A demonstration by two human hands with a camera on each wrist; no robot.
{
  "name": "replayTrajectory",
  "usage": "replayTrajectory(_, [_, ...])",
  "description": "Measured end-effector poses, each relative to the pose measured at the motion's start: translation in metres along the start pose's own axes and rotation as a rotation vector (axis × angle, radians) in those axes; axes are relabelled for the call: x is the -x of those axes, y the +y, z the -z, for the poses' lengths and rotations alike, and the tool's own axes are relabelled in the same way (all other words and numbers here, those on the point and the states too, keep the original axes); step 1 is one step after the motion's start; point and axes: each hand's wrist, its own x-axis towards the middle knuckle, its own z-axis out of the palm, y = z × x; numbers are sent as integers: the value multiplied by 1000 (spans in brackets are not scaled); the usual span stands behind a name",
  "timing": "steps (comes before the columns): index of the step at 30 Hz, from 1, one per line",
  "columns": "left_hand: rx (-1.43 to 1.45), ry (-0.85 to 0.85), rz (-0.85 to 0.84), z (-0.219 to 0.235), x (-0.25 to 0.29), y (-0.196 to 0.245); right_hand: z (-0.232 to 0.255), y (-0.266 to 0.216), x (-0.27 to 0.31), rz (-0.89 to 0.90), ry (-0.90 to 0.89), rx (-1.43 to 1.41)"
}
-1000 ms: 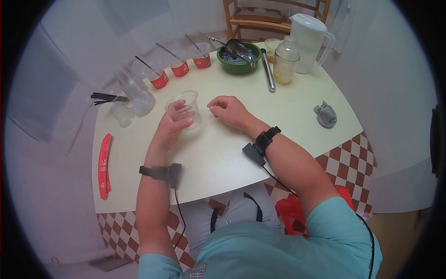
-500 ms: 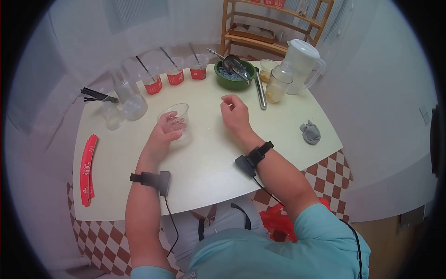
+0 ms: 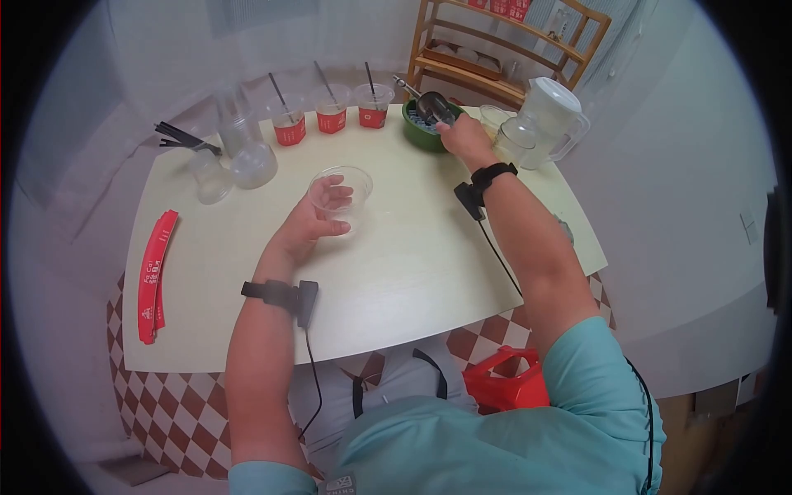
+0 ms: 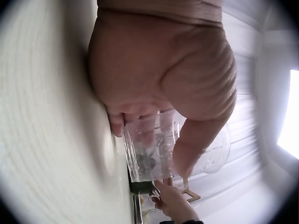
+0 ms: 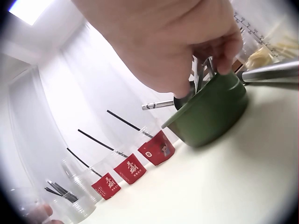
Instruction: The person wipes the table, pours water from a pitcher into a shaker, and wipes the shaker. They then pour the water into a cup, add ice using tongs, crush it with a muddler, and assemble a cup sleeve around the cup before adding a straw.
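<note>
My left hand holds a clear plastic cup upright at the middle of the table, thumb on the near side and fingers round the far side. In the left wrist view the cup looks see-through, with nothing visible inside. At the far side of the table, my right hand reaches over a green bowl of bluish cubes. Its fingers curl round the metal handle of a dark, shiny scoop in the bowl. Another tool's silver handle sticks out over the rim.
Three cups with red sleeves and black straws line the back edge. Stacked clear cups and black straws stand left, with red sleeves lying nearer. A lidded pitcher, glass jar and metal rod are at right.
My right hand has moved from above the table forward and right to the green bowl and taken hold of the scoop's handle. The left hand keeps its grip on the cup.
</note>
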Motion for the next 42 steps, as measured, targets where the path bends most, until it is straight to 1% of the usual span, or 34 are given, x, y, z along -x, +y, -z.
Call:
replayTrajectory(2, [7,-3,0,1,0,0,-4,8,-15,80,-196,8])
replayTrajectory(3, [13,-4,4,0,0,0,-3,9,-17,78,-194,9])
replayTrajectory(5, [9,-5,3,1,-1,-1,0,9,-19,132,-189,26])
replayTrajectory(9, [-2,-4,-2,2,-2,-2,25,3,-20,136,-243,30])
replayTrajectory(11, [-1,-1,1,1,-2,-3,37,4,-21,107,-267,-12])
replayTrajectory(15, [15,3,1,2,-2,-3,40,9,-23,147,-265,-30])
replayTrajectory(17, [15,5,3,1,-2,-1,40,12,-22,100,-339,-67])
replayTrajectory(18, [14,8,6,0,-1,-1,33,18,-28,102,-342,-67])
replayTrajectory(20, [15,11,8,-1,0,0,12,27,-41,148,-274,-4])
replayTrajectory(21, [14,12,8,-1,0,1,2,33,-51,149,-276,-5])
replayTrajectory(23, [8,13,5,0,-1,1,-8,35,-65,360,-186,207])
replayTrajectory(25, [5,8,7,-1,0,0,-6,36,-64,336,-177,156])
replayTrajectory(27, [26,8,7,0,0,0,7,32,-55,310,-163,104])
replayTrajectory(29, [21,1,1,1,-1,-2,23,26,-45,207,-229,0])
replayTrajectory(33, [-4,1,0,1,-2,-3,51,21,-19,225,-232,-117])
replayTrajectory(35, [-10,13,5,-1,-2,-3,60,17,-3,233,-217,-378])
replayTrajectory(36, [-14,23,10,-2,-3,-3,70,13,14,233,-214,-380])
replayTrajectory(38, [-36,29,4,-4,-3,-5,96,-3,63,330,-296,-598])
replayTrajectory(40, [-57,35,-1,-5,-3,-4,112,-17,110,400,-395,-645])
replayTrajectory(42, [-72,51,5,-7,-3,-4,120,-27,147,432,-531,-570])
